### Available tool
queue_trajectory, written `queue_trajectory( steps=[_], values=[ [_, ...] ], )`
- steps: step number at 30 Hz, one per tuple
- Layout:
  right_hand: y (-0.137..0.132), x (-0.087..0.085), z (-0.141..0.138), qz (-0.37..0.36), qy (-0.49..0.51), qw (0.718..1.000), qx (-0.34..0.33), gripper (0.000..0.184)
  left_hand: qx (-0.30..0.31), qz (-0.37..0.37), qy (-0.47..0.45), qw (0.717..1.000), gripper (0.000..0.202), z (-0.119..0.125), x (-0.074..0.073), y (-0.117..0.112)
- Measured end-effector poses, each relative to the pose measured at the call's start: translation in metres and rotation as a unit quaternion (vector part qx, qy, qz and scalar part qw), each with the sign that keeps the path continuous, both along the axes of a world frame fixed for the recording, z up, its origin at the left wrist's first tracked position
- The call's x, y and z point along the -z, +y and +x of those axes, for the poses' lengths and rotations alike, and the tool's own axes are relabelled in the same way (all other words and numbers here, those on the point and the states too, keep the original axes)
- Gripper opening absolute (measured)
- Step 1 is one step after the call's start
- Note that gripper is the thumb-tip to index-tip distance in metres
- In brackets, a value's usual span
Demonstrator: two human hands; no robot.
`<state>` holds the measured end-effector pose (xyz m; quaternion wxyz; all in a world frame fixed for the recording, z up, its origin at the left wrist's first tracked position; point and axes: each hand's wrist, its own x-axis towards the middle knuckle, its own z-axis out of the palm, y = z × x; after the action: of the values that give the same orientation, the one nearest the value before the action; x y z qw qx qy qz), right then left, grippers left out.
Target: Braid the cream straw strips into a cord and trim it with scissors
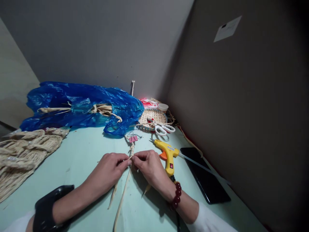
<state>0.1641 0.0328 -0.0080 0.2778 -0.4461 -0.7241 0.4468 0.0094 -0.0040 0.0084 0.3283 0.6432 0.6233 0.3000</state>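
Straw braid [132,149] only part done AFAICT: nearest you, on your side of the pink clip [133,139], loose strands [124,190] trail unplaited, prob. the bit left. Farther up, your L hand [112,166] & R hand [148,166] pinch it betw. fingertips, nr. the clip. Beyond them, a short plaited length runs to the clip.

Pink clip [133,139], pale beige braid [132,148]

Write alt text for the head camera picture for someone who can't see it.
The left hand and right hand pinch a pale braided strip below a pink clip on a pale green table. A yellow glue gun lies to the right; a blue plastic bag and woven basket sit behind.
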Motion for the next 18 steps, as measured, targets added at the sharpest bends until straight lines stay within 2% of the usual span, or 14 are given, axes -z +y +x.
queue_trajectory(
  steps=[5,12,15,18],
  values=[
    [-0.003,-0.001,0.000,0.000,0.022,1.000,0.020,0.027,0.024,0.033,0.191,0.981,0.035,0.014,-0.001,-0.015],
    [0.003,0.004,0.004,-0.062,0.079,0.994,-0.032,0.025,0.083,0.070,0.300,0.948,0.033,0.030,0.013,-0.026],
    [0.003,0.003,0.003,-0.095,0.105,0.989,-0.041,0.022,0.098,0.073,0.341,0.932,0.035,0.035,0.015,-0.030],
    [0.003,0.003,0.003,-0.121,0.122,0.984,-0.045,0.023,0.118,0.076,0.337,0.931,0.037,0.036,0.011,-0.034]
  ],
)
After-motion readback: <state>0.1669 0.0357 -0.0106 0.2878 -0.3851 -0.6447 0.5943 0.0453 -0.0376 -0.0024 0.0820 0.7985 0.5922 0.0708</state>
